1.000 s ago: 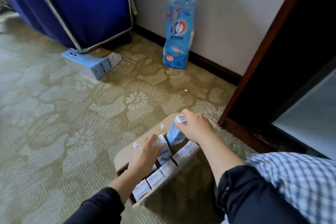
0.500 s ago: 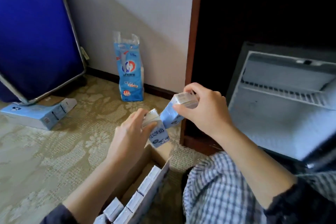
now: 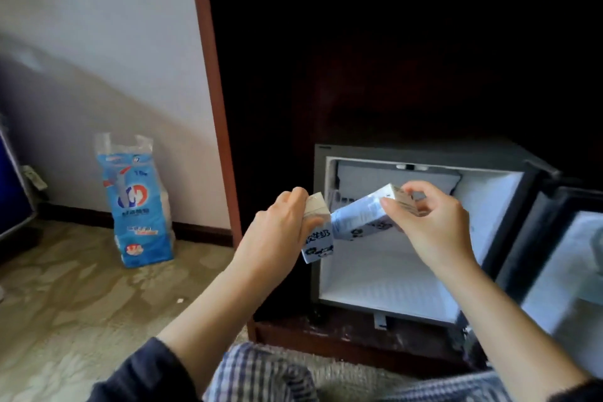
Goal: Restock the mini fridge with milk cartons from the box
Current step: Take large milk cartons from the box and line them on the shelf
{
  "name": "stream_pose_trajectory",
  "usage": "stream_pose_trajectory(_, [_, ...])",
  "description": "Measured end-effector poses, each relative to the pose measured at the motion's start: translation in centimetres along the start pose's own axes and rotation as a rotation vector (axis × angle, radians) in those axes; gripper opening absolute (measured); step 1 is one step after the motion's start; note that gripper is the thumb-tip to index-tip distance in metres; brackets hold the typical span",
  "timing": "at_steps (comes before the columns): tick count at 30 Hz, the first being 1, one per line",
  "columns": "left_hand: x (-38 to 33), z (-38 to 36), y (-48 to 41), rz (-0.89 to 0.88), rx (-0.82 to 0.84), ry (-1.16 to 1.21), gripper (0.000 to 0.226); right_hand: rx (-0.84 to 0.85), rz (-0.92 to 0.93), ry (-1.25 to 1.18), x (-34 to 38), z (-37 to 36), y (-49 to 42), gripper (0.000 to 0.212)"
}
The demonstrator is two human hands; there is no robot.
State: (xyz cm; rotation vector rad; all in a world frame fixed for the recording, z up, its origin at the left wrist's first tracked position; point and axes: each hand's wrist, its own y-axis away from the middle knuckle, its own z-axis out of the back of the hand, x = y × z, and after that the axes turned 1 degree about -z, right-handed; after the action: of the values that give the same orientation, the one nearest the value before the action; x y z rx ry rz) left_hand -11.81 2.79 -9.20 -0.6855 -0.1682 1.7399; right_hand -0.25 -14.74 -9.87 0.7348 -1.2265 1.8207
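Nearest to me, blue-and-white checked cloth (image 3: 261, 375) is lying across the person's lap, cut off by the bottom edge, and a dark sleeve (image 3: 140, 372) is covering the near end of the left forearm. I am counting two hands and two cartons. The left hand (image 3: 277, 235) is curling its fingers round a small white-and-blue paper milk carton (image 3: 319, 243) and holding it nearly upright, with part of the carton hidden behind the fingers. The right hand (image 3: 437, 225) is pinching the top end of a second white-and-blue milk carton (image 3: 359, 219) between thumb and fingertips. This one is tilting, its bottom end pointing down and left. The two cartons are meeting at one corner, though I cannot tell whether they are truly touching. Both are hanging in the air before the open mouth of the one dark grey mini fridge (image 3: 321, 173), near its left wall, its inside showing white. Its door (image 3: 528, 238) is standing open to the right and running off the frame, and whatever is sitting in it is too blurred to name. The fridge is sitting inside a dark reddish wooden cabinet (image 3: 212, 108). Farther left, one blue plastic pack of paper rolls (image 3: 140, 206) is standing on the patterned beige carpet (image 3: 81, 303) against the white wall (image 3: 98, 26)
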Motion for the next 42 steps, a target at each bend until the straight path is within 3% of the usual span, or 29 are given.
stream_pose_trajectory(3, [-1.6, -3.2, -3.2, -0.038, 0.014, -0.074, 0.029, -0.092, -0.1, -0.013, -2.4, 1.0, -2.1, 0.015])
stream_pose_trajectory(9, [-3.0, -9.8, -8.5, -0.063, 0.064, -0.218, 0.032, -0.2, -0.134, 0.092, -5.6, 1.0, -5.9, 0.019])
stream_pose_trajectory(24, [-1.4, -16.1, -15.2, -0.205, 0.165, -0.306, 0.04, -0.125, 0.053, 0.496, -11.5, -4.4, -11.7, 0.052])
stream_pose_trajectory(28, [-0.9, -16.9, -15.9, -0.195, 0.142, -0.248, 0.037, -0.092, -0.004, 0.489, -12.4, -4.9, -12.5, 0.054])
stream_pose_trajectory(33, [-0.9, -17.8, -16.9, -0.107, 0.047, -0.016, 0.031, -0.018, -0.055, 0.428, -13.1, -5.6, -13.4, 0.051])
stream_pose_trajectory(38, [-0.8, -19.9, -16.9, 0.041, 0.002, 0.131, 0.061, 0.192, -0.036, 0.292, -14.0, -6.2, -13.4, 0.05])
stream_pose_trajectory(42, [-0.1, -21.5, -17.0, 0.162, -0.03, 0.208, 0.065, 0.142, -0.105, 0.236, -15.5, -7.3, -13.7, 0.055])
